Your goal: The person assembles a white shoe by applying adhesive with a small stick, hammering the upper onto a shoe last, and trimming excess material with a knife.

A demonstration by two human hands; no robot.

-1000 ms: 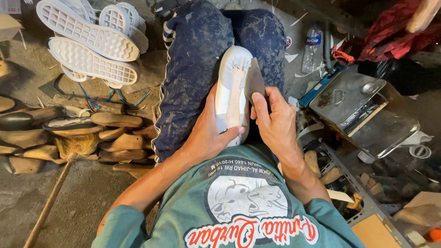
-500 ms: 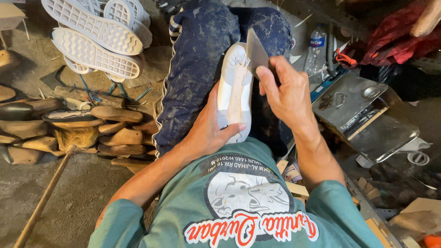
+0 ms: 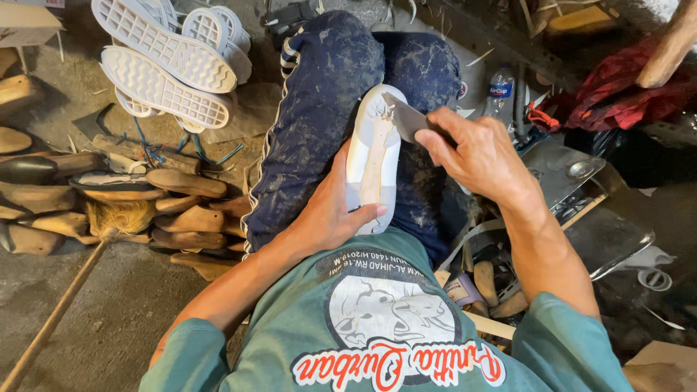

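Head view, looking down at a seated person's lap. The left hand [image 3: 330,210] lies on the left thigh and grips the near end of a white shoe [image 3: 372,156]. Its thumb is pressed across the shoe's upturned underside, and its fingers are curled round the far side, out of sight. The shoe rests bottom-up along the gap between the thighs, toe pointing away from the body. A bare tan strip runs down the middle of its underside.

The right hand [image 3: 475,152], just right of the shoe's toe, is closed in a pinch on a flat grey blade [image 3: 406,120]. The blade juts left from the fingertips, and its tip touches the toe end of the shoe.

Surroundings:
- Beyond the left hand, past the knee, white soles [image 3: 163,62] lie stacked tread-up on the floor.
- Left of the left hand, beside the thigh, wooden lasts [image 3: 181,199] lie heaped on the floor.
- A broom [image 3: 87,250] lies across the near edge of that heap, its handle running toward the lower left.
- Right of the right hand stands an open metal box [image 3: 573,181].
- Beyond that hand are a plastic bottle [image 3: 497,98] and, farther right, a red cloth [image 3: 624,91].
- Under the right forearm, small tools and scraps [image 3: 483,287] lie crowded together; their kinds cannot be told.
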